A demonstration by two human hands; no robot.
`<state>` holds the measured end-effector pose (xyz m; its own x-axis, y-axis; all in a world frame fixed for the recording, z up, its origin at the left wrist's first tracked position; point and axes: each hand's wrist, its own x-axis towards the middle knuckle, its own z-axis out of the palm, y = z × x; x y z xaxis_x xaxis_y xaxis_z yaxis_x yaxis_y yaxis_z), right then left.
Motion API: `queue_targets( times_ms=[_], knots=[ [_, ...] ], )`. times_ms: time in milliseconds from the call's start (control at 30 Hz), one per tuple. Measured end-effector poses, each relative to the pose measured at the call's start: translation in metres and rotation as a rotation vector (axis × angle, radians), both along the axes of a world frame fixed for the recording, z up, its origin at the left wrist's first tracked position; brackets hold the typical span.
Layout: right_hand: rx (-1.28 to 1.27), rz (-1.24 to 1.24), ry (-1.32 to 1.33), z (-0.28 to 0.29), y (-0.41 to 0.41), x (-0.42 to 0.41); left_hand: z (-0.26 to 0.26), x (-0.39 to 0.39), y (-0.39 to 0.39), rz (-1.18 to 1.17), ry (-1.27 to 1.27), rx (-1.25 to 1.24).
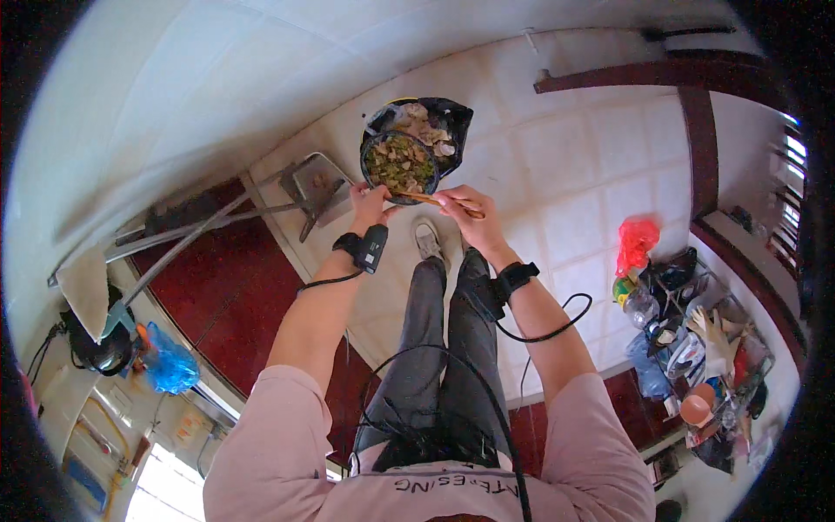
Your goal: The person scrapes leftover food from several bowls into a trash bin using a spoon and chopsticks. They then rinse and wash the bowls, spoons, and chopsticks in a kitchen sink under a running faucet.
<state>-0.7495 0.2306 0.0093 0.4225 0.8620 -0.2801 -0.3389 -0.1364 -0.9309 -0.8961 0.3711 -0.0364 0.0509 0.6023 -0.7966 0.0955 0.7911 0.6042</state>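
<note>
My left hand grips the near rim of a round dark bowl or pot. Chopped green and brown food scraps fill much of it. My right hand holds brown wooden chopsticks, whose tips lie by the near rim, close to the left fingers. Beyond and partly beneath the bowl is a waste bin lined with a black plastic bag. Crumpled tissues and other rubbish show in the bag. The bowl hides its near part.
A grey metal folding frame stands left of my left hand. My shoe is just below the bowl on the pale tiled floor. A cluttered rack, a red plastic bag and bottles are at right. Cables hang before me.
</note>
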Motion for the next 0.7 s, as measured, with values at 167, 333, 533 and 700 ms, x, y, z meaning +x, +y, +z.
queue_targets(
  times_ms=[167,333,533,700],
  knots=[
    [-0.038,-0.02,0.015,-0.013,0.016,-0.005,0.009,-0.001,0.012,0.052,0.006,0.017],
    [-0.037,-0.075,-0.071,-0.04,0.017,-0.009,-0.013,-0.009,0.018,0.022,0.026,-0.026],
    [-0.043,-0.12,-0.047,-0.063,0.019,-0.012,-0.029,-0.012,0.015,0.031,0.094,-0.067],
    [-0.014,-0.139,-0.116,-0.074,0.031,-0.003,-0.009,-0.007,0.023,0.048,0.171,-0.14]
  ],
)
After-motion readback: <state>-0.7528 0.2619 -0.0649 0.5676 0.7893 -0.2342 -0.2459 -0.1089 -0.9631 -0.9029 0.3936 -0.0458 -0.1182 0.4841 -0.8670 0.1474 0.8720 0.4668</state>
